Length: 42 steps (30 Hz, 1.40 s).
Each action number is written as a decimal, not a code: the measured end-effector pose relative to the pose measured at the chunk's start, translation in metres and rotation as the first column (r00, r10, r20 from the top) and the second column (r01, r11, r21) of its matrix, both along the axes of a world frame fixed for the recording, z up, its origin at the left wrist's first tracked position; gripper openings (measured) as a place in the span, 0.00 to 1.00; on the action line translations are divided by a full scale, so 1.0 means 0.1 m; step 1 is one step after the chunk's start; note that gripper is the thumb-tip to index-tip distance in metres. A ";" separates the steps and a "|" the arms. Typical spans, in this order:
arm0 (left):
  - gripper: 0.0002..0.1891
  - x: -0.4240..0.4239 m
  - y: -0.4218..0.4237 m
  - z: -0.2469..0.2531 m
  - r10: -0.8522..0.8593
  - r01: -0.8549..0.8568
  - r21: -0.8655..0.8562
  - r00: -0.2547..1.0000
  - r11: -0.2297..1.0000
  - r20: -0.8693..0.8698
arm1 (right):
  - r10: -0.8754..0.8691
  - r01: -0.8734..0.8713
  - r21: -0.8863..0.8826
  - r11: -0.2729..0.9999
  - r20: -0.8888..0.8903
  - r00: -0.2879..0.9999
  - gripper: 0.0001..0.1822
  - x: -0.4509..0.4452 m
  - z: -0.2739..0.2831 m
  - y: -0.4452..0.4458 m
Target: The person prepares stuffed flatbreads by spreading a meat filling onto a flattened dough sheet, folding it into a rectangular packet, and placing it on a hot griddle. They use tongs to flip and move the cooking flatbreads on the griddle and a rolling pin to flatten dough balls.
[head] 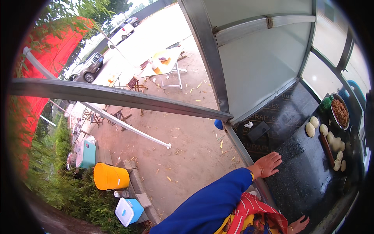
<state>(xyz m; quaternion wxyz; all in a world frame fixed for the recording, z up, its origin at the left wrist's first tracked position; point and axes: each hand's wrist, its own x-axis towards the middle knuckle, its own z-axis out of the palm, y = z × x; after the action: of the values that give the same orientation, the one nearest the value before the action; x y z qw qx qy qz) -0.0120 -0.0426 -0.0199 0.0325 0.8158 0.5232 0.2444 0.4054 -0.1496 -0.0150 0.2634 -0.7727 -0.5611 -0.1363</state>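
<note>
My left hand (267,164), below a blue sleeve (213,191), lies palm down with fingers slightly spread at the near-left edge of a dark, shiny worktop slab (298,172). It holds nothing. My right hand (298,225) is at the slab's lower edge, fingers apart and empty, partly cut by the frame. Across the slab lie several pale dough balls (310,130) and a brown wooden rolling pin (326,149) beside them. Behind these stands a metal bowl (348,124) of reddish-brown minced filling (339,113). A green bottle (326,102) is next to the bowl.
A metal frame post (209,58) and crossbar (122,98) stand close on the left. A black block (258,131) and crumpled white tissue (248,125) lie on the printed board (271,122). Outside are a yellow bucket (111,176), a blue cooler box (130,211) and a folding table (166,65).
</note>
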 end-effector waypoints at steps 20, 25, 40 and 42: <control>0.26 0.03 0.04 0.21 -0.035 0.034 -0.061 0.999 0.998 -0.030 | -0.059 0.056 0.026 0.998 0.126 0.990 0.20 -0.08 0.22 0.09; 0.27 0.01 0.04 0.26 -0.040 0.036 -0.060 0.998 0.998 -0.055 | -0.058 0.050 0.061 0.997 0.130 0.990 0.19 -0.05 0.14 0.04; 0.26 0.02 0.03 0.26 -0.039 0.039 -0.003 0.998 0.999 -0.045 | -0.252 0.227 -0.261 0.938 -0.065 0.966 0.23 0.15 -0.15 0.04; 0.26 0.01 0.02 0.28 -0.039 0.038 -0.014 0.998 0.999 -0.057 | -0.263 0.238 -0.271 0.933 -0.061 0.963 0.22 0.11 -0.10 0.04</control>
<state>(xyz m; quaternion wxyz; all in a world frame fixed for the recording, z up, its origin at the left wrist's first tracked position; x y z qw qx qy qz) -0.0110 -0.0406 0.0079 0.0274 0.8322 0.5095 0.2168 0.4165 -0.1454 -0.0248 0.1663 -0.8716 -0.4577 -0.0562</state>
